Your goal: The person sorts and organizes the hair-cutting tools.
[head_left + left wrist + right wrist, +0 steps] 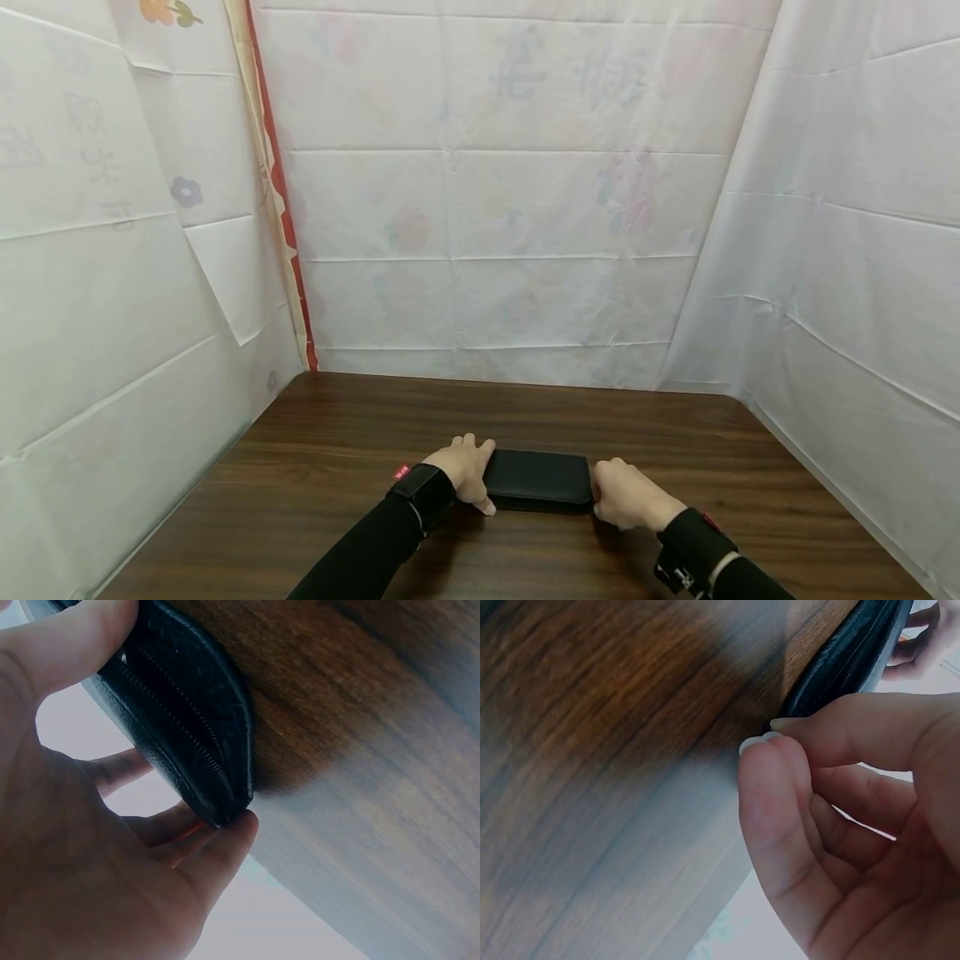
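Both hands are grasping the black zippered pouch point(538, 480): left hand point(465, 475) gripping one end, right hand point(626, 494) apparently pinching the zipper pull; zipper looking closed.

Black case point(537, 479): grained leather look, matt, metal-looking zip. Table point(360, 433): dark wood grain, slight sheen. Walls point(487, 208): creased white sheeting, maybe thin plastic.

Black long sleeves are worn on both arms, reaching to the wrists. A black strap point(424, 492) is fastened round the left wrist, with a small red tag point(402, 472) bearing white marks at its edge. A black band point(693, 550) is worn on the right wrist, trimmed with white markings and a red spot. The hands are bare.
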Motion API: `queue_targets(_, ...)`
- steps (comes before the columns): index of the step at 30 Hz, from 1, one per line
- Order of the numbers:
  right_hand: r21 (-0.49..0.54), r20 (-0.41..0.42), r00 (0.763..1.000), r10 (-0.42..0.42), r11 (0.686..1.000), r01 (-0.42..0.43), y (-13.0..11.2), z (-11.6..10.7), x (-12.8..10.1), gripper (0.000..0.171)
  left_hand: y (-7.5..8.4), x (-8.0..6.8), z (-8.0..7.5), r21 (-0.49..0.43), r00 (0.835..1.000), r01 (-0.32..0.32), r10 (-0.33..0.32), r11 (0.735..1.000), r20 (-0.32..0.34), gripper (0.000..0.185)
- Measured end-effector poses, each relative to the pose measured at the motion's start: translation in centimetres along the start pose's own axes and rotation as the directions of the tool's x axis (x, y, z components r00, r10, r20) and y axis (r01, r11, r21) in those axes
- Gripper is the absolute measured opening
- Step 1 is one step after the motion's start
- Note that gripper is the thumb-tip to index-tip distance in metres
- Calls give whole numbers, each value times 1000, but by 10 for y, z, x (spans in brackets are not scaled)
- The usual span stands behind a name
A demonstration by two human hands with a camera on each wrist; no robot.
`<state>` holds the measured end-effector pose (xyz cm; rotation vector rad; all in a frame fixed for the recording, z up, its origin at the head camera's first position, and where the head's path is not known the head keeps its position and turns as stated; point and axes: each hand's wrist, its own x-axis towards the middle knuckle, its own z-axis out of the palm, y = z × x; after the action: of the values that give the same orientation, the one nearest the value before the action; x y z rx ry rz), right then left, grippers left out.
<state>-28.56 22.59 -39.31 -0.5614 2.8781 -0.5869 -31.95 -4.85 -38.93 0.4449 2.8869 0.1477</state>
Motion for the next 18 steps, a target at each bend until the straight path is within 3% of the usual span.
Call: queue_targets(18,13,-8,1000,-14,1000,14,0,3,-4,19,1,-1,0,1,1000,-7,7,1000,-4,97)
